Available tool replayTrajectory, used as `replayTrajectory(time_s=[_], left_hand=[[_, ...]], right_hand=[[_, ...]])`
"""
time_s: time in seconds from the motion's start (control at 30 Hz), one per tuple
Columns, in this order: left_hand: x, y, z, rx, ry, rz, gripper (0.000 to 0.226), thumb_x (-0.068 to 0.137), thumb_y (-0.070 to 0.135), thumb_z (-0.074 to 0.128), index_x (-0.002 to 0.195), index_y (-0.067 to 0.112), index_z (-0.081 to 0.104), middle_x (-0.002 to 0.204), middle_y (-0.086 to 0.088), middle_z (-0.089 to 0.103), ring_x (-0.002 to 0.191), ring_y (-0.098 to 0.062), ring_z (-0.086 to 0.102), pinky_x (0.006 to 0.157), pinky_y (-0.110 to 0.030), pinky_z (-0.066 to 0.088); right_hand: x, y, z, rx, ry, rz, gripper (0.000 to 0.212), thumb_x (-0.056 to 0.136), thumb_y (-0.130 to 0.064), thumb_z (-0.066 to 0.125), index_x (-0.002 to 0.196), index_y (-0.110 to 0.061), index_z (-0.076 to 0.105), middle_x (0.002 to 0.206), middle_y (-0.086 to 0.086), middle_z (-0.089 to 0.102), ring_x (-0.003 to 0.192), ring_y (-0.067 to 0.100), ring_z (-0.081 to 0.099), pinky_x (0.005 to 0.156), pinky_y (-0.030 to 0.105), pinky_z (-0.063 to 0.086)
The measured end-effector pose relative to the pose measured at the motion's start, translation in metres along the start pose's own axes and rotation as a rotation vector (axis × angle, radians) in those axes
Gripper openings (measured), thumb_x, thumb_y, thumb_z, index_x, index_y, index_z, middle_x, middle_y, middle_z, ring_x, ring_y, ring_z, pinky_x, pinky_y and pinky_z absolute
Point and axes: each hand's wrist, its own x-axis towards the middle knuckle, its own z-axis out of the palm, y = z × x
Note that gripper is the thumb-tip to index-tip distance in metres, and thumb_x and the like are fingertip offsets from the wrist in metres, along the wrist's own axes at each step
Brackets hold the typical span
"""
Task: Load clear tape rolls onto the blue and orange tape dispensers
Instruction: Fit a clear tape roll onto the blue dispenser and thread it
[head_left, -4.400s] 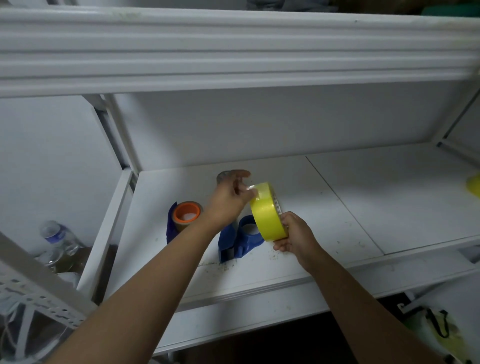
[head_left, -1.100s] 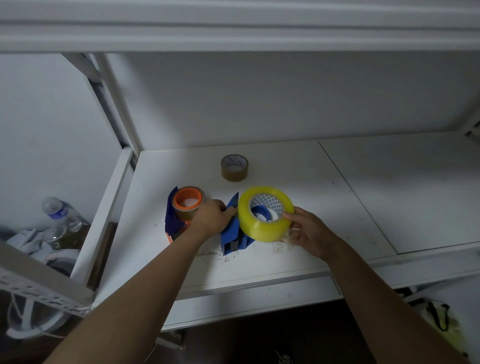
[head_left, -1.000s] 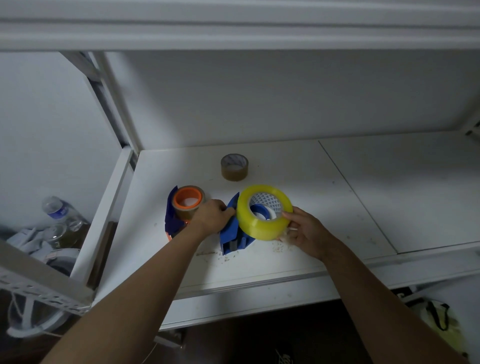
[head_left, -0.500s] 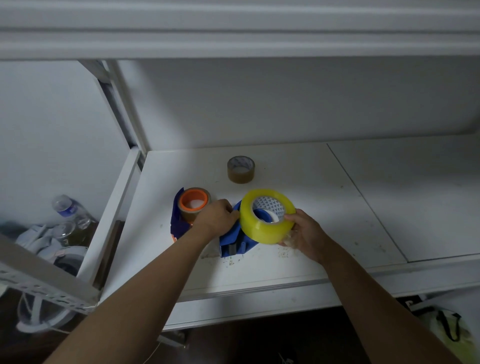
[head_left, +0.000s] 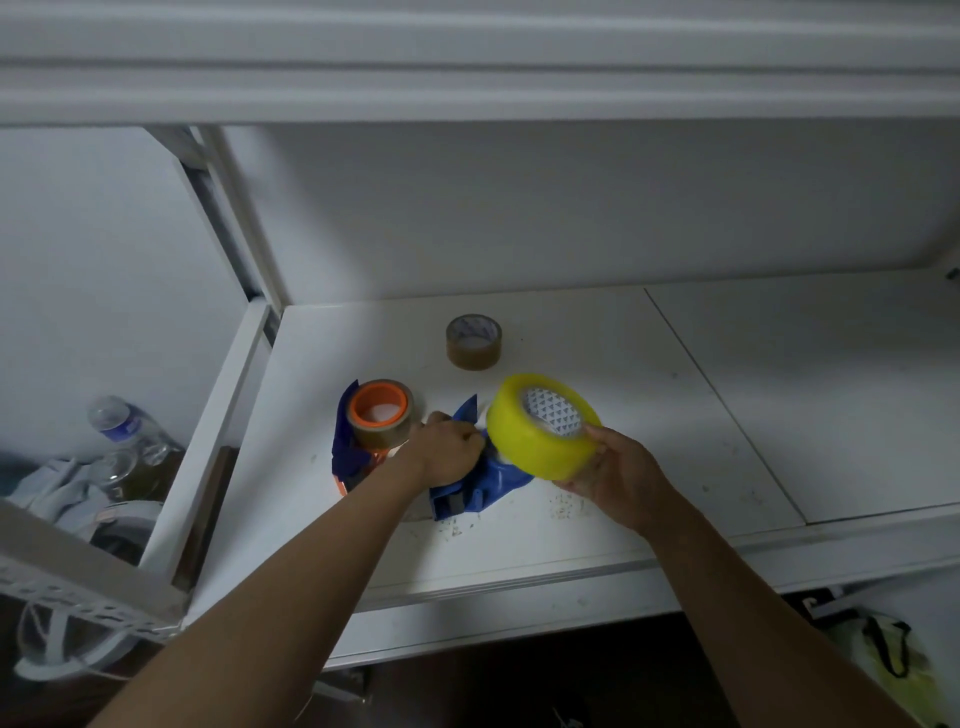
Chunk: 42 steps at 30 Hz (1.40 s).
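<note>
Gripping the blue dispenser (head_left: 480, 486), the left hand (head_left: 448, 451) steadies it; right hand (head_left: 618, 475) holds the yellowish tape roll (head_left: 543, 426).

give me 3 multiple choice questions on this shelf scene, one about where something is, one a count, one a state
1. Where is the brown tape roll?
A. on the shelf behind the dispensers
B. in the left hand
C. on the floor

2. How many tape rolls are in view?
A. one
B. three
C. five

3. What is the right hand doing?
A. resting flat on the shelf
B. holding the yellow tape roll
C. pointing at the bottle

Answers:
1 A, it sits alone near the back wall.
2 B: the brown one, the yellow one, and one on the orange dispenser.
3 B, its fingers wrap the roll above the blue dispenser, which the left hand steadies.
</note>
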Motion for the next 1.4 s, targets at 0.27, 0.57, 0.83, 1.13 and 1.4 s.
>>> replayTrajectory(time_s=[0.27, 0.57, 0.83, 1.13, 1.4], left_hand=[[0.001, 0.003, -0.003, -0.322, -0.042, -0.081, 0.033, 0.092, 0.010, 0.042, 0.107, 0.013, 0.071, 0.117, -0.013, 0.064, 0.103, -0.027, 0.061, 0.088, -0.034, 0.049], [-0.005, -0.010, -0.007, -0.635, 0.088, 0.004, 0.013, 0.092, 0.013, 0.057, 0.092, 0.006, 0.068, 0.090, -0.008, 0.069, 0.080, -0.018, 0.060, 0.075, -0.032, 0.049], [-0.018, -0.009, -0.004, -0.801, 0.241, -0.071, 0.026, 0.089, 0.000, 0.046, 0.110, 0.012, 0.056, 0.109, -0.005, 0.062, 0.098, -0.021, 0.060, 0.088, -0.037, 0.049], [-0.025, -0.009, -0.008, -0.956, 0.114, -0.178, 0.032, 0.100, 0.014, 0.043, 0.132, 0.018, 0.047, 0.116, -0.003, 0.057, 0.105, -0.021, 0.057, 0.096, -0.036, 0.049], [-0.027, -0.009, -0.009, -0.759, 0.119, -0.042, 0.054, 0.096, 0.000, 0.037, 0.139, 0.032, 0.040, 0.119, -0.011, 0.060, 0.106, -0.029, 0.059, 0.094, -0.043, 0.051]], right_hand=[[-0.002, 0.005, 0.002, 0.030, -0.034, 0.016, 0.030, 0.096, -0.024, 0.046, 0.117, -0.007, 0.061, 0.104, 0.013, 0.073, 0.087, 0.027, 0.072, 0.074, 0.043, 0.060], [-0.002, 0.010, 0.005, -0.003, -0.090, -0.016, 0.041, 0.095, -0.021, 0.048, 0.133, -0.010, 0.052, 0.127, 0.015, 0.063, 0.106, 0.030, 0.065, 0.090, 0.049, 0.054], [0.001, 0.011, 0.004, -0.127, -0.094, -0.028, 0.043, 0.093, -0.022, 0.049, 0.135, -0.010, 0.052, 0.129, 0.016, 0.062, 0.115, 0.034, 0.060, 0.095, 0.053, 0.049], [0.009, 0.006, 0.011, -0.318, -0.016, 0.033, 0.032, 0.098, -0.017, 0.048, 0.128, -0.011, 0.057, 0.124, 0.016, 0.062, 0.104, 0.032, 0.062, 0.075, 0.048, 0.058], [0.008, -0.001, 0.012, -0.515, 0.049, 0.126, 0.026, 0.099, -0.022, 0.050, 0.121, -0.011, 0.057, 0.107, 0.012, 0.065, 0.090, 0.030, 0.066, 0.078, 0.047, 0.058]])
